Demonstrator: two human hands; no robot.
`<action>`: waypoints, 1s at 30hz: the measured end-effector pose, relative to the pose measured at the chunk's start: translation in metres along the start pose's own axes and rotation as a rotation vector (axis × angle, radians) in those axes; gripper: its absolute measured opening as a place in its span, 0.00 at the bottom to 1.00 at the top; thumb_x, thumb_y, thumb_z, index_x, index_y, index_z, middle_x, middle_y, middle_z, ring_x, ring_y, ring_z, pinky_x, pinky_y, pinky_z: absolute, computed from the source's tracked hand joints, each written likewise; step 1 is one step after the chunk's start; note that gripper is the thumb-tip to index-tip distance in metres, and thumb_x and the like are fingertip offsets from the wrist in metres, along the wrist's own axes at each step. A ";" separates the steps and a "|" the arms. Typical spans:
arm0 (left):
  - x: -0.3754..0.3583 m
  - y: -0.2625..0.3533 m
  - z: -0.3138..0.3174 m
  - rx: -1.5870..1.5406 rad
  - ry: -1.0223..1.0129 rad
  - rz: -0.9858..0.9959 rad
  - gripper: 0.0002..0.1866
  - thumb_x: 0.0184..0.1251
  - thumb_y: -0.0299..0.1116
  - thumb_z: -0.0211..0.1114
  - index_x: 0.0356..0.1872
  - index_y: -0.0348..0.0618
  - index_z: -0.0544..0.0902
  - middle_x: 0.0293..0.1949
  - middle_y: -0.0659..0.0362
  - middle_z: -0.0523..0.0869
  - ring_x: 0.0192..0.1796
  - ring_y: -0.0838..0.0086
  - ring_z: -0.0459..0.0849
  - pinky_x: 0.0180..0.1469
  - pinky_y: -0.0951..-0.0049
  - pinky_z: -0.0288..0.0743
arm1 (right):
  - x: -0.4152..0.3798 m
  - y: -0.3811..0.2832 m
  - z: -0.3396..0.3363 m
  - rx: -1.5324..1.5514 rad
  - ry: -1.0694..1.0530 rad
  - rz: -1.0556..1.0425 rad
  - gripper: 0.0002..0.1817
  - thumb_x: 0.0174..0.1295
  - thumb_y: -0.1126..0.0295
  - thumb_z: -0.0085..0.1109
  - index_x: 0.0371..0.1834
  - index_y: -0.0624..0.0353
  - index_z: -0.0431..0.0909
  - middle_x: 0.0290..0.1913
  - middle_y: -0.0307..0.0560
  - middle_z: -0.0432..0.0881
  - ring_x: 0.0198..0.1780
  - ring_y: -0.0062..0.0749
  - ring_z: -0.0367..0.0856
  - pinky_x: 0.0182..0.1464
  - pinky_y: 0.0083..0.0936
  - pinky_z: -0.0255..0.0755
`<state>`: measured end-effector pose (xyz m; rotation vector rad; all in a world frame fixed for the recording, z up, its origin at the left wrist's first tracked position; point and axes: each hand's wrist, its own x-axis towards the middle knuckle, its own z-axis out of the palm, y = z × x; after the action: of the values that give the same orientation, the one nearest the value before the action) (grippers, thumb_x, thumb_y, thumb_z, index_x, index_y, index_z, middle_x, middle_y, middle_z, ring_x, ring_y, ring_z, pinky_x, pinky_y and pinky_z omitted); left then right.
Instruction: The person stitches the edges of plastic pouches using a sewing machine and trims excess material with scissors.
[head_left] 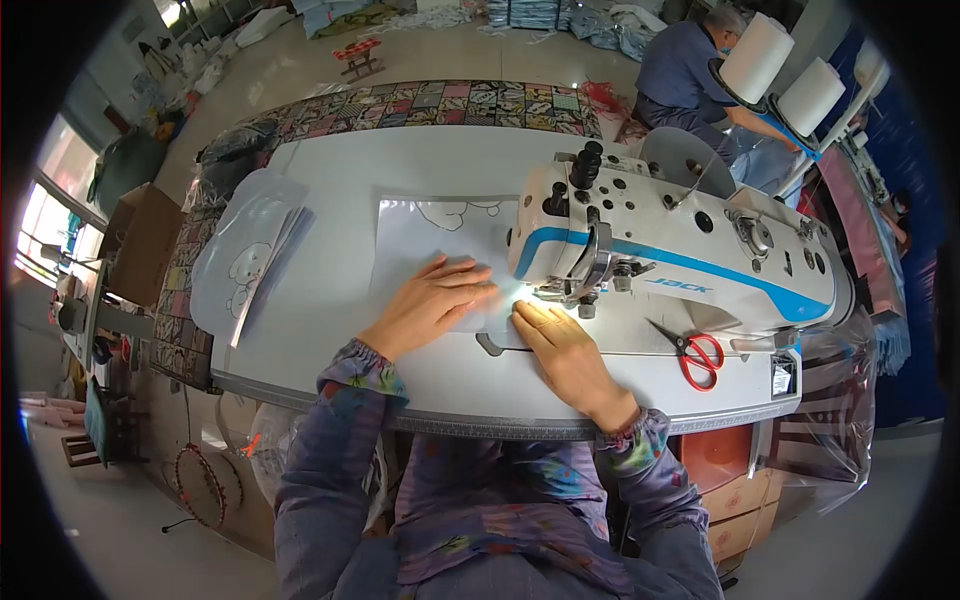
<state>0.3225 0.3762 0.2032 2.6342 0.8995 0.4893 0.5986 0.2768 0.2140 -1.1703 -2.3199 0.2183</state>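
A pale fabric piece [410,235] with a printed cartoon outline lies on the white sewing table, its right side running under the head of a white and blue sewing machine [660,255]. Flat on this fabric rests my left hand [435,300], fingers stretched toward the needle area. My right hand [560,345] lies just in front of the needle, its fingers extended and pressing on the fabric's near edge. The machine's lamp lights the spot between both hands. Right of my right hand are scissors [700,362] with red handles.
A stack of cut pieces [245,260] with a printed bear lies at the table's left. White thread cones [757,58] stand above the machine. Beyond it, a person [690,70] sits bent over cloth. A cardboard box [145,245] is left of the table.
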 end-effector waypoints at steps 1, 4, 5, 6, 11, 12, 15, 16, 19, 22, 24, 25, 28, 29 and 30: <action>0.000 0.002 0.003 0.062 0.043 0.007 0.21 0.81 0.35 0.62 0.71 0.60 0.84 0.75 0.64 0.82 0.78 0.64 0.75 0.83 0.51 0.62 | 0.000 0.000 0.000 0.001 -0.001 -0.002 0.30 0.60 0.81 0.60 0.70 0.67 0.79 0.72 0.58 0.81 0.72 0.56 0.79 0.77 0.46 0.70; -0.005 0.015 0.004 0.138 0.091 -0.012 0.21 0.80 0.36 0.63 0.71 0.57 0.83 0.74 0.62 0.82 0.76 0.63 0.77 0.81 0.52 0.65 | -0.001 0.000 -0.001 0.010 -0.021 0.005 0.31 0.60 0.80 0.60 0.71 0.66 0.79 0.73 0.59 0.80 0.73 0.56 0.78 0.78 0.47 0.69; -0.007 0.020 0.003 0.154 0.097 -0.037 0.22 0.81 0.36 0.63 0.72 0.57 0.83 0.75 0.60 0.81 0.76 0.61 0.78 0.80 0.52 0.66 | -0.001 0.000 -0.001 0.015 -0.019 0.008 0.31 0.60 0.81 0.60 0.71 0.66 0.79 0.72 0.59 0.80 0.72 0.56 0.78 0.78 0.47 0.69; -0.010 0.026 0.004 0.155 0.095 -0.038 0.22 0.81 0.36 0.63 0.72 0.57 0.83 0.75 0.60 0.81 0.76 0.61 0.78 0.80 0.52 0.66 | 0.000 0.000 -0.001 0.020 -0.016 0.010 0.31 0.60 0.81 0.60 0.70 0.66 0.79 0.72 0.59 0.80 0.72 0.57 0.78 0.78 0.48 0.69; -0.022 0.069 0.012 0.249 0.187 -0.172 0.25 0.74 0.35 0.69 0.72 0.54 0.83 0.71 0.60 0.84 0.70 0.61 0.83 0.70 0.60 0.79 | -0.001 0.002 -0.001 0.074 -0.001 0.031 0.31 0.58 0.82 0.61 0.69 0.66 0.79 0.70 0.58 0.81 0.72 0.57 0.78 0.77 0.48 0.70; -0.024 0.077 0.017 0.272 0.229 -0.179 0.26 0.70 0.35 0.71 0.70 0.53 0.84 0.70 0.60 0.85 0.69 0.61 0.84 0.66 0.61 0.82 | -0.002 0.002 -0.002 0.091 0.011 0.037 0.31 0.57 0.82 0.62 0.69 0.66 0.79 0.70 0.58 0.81 0.72 0.58 0.78 0.77 0.48 0.70; -0.032 0.104 0.028 0.235 0.219 -0.246 0.26 0.70 0.38 0.72 0.69 0.50 0.84 0.70 0.57 0.84 0.67 0.59 0.85 0.69 0.59 0.80 | -0.003 0.002 -0.004 0.118 0.022 0.049 0.32 0.55 0.83 0.63 0.68 0.66 0.80 0.69 0.58 0.82 0.71 0.59 0.79 0.76 0.47 0.71; -0.034 0.112 0.026 0.224 0.212 -0.239 0.26 0.70 0.38 0.73 0.68 0.49 0.83 0.69 0.56 0.84 0.67 0.59 0.86 0.67 0.60 0.81 | -0.003 0.003 -0.003 0.117 0.023 0.052 0.32 0.55 0.83 0.63 0.68 0.66 0.80 0.69 0.58 0.82 0.71 0.59 0.79 0.76 0.47 0.71; -0.035 0.118 0.026 0.198 0.223 -0.238 0.25 0.71 0.39 0.72 0.68 0.49 0.84 0.71 0.55 0.83 0.69 0.59 0.83 0.72 0.53 0.77 | -0.004 0.005 -0.002 0.125 0.036 0.047 0.32 0.53 0.84 0.63 0.67 0.66 0.81 0.68 0.57 0.83 0.70 0.59 0.80 0.75 0.47 0.73; -0.032 0.110 0.024 0.184 0.211 -0.233 0.25 0.72 0.40 0.72 0.68 0.50 0.84 0.73 0.54 0.80 0.72 0.58 0.80 0.77 0.43 0.69 | -0.004 0.004 -0.003 0.132 0.029 0.049 0.32 0.52 0.85 0.63 0.66 0.66 0.81 0.67 0.57 0.84 0.70 0.58 0.80 0.74 0.47 0.74; -0.030 0.100 0.025 0.145 0.213 -0.216 0.24 0.73 0.40 0.71 0.68 0.51 0.85 0.74 0.54 0.79 0.74 0.57 0.79 0.78 0.39 0.65 | -0.004 0.005 -0.002 0.133 0.034 0.048 0.32 0.52 0.85 0.62 0.66 0.66 0.82 0.68 0.57 0.84 0.70 0.58 0.81 0.74 0.47 0.74; -0.029 0.095 0.024 0.107 0.215 -0.200 0.23 0.73 0.40 0.71 0.67 0.52 0.85 0.75 0.54 0.78 0.75 0.57 0.77 0.80 0.36 0.62 | -0.004 0.005 -0.002 0.133 0.034 0.047 0.32 0.52 0.85 0.62 0.66 0.66 0.82 0.68 0.57 0.84 0.70 0.58 0.81 0.74 0.47 0.74; -0.025 0.080 0.015 0.034 0.188 -0.125 0.20 0.74 0.39 0.71 0.65 0.54 0.87 0.73 0.58 0.80 0.75 0.61 0.78 0.81 0.39 0.62 | -0.004 0.005 -0.002 0.131 0.042 0.043 0.32 0.52 0.85 0.63 0.66 0.66 0.82 0.67 0.57 0.84 0.70 0.58 0.80 0.74 0.47 0.74; -0.024 0.074 0.014 0.033 0.188 -0.125 0.20 0.74 0.39 0.71 0.65 0.54 0.87 0.73 0.58 0.80 0.75 0.61 0.78 0.81 0.39 0.62 | -0.004 0.004 -0.004 0.135 0.033 0.055 0.32 0.52 0.85 0.63 0.66 0.66 0.82 0.67 0.57 0.84 0.69 0.58 0.81 0.74 0.47 0.74; -0.022 0.067 0.016 -0.061 0.143 -0.086 0.18 0.74 0.37 0.71 0.63 0.54 0.88 0.71 0.60 0.83 0.75 0.63 0.78 0.82 0.41 0.61 | -0.003 0.004 -0.004 0.138 0.025 0.066 0.32 0.52 0.85 0.63 0.66 0.65 0.82 0.67 0.57 0.84 0.69 0.59 0.81 0.74 0.48 0.73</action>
<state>0.3475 0.3089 0.2105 2.5189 1.0197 0.6790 0.6051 0.2759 0.2152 -1.1747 -2.2091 0.3796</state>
